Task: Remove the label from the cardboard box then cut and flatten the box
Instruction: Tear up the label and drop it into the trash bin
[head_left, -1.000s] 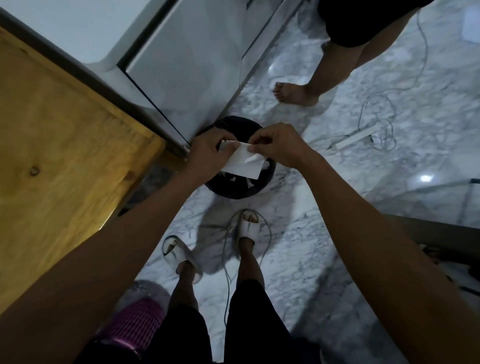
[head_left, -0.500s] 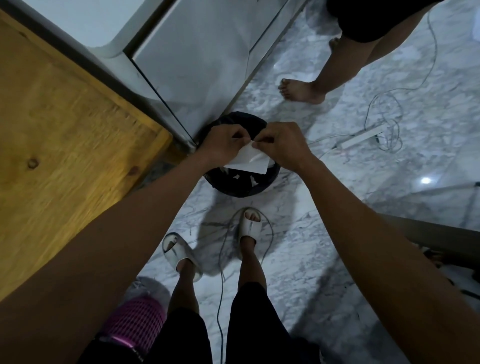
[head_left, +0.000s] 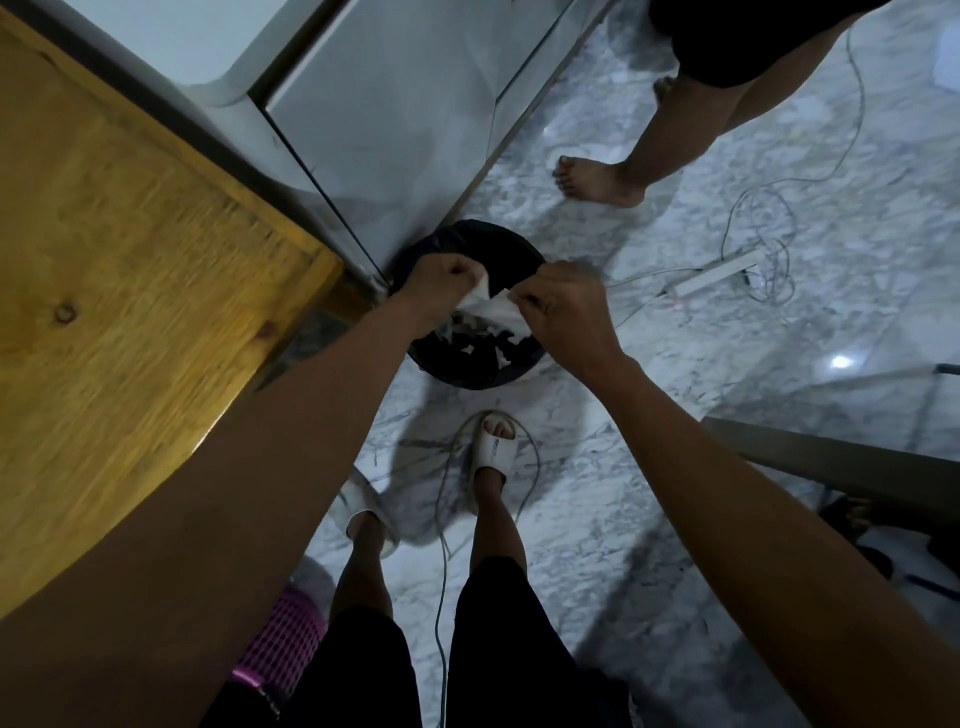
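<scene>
I hold a white paper label (head_left: 493, 310) over a black-lined bin (head_left: 470, 371) on the floor. My left hand (head_left: 441, 283) pinches the label's left part and my right hand (head_left: 558, 306) pinches its right part. The paper is split at the top between the two hands. White scraps lie inside the bin. The edge of a brown cardboard sheet (head_left: 831, 467) shows at the right; whether it is the box I cannot tell.
A wooden tabletop (head_left: 130, 291) fills the left. A grey cabinet door (head_left: 395, 114) stands behind the bin. Another person's bare foot (head_left: 597, 182) is on the marble floor beyond. A power strip (head_left: 719, 278) with cables lies at right. A pink basket (head_left: 285, 644) sits by my legs.
The label was whole and flat between my hands; it is now torn apart at the top, with my hands pulled a little away from each other over the bin.
</scene>
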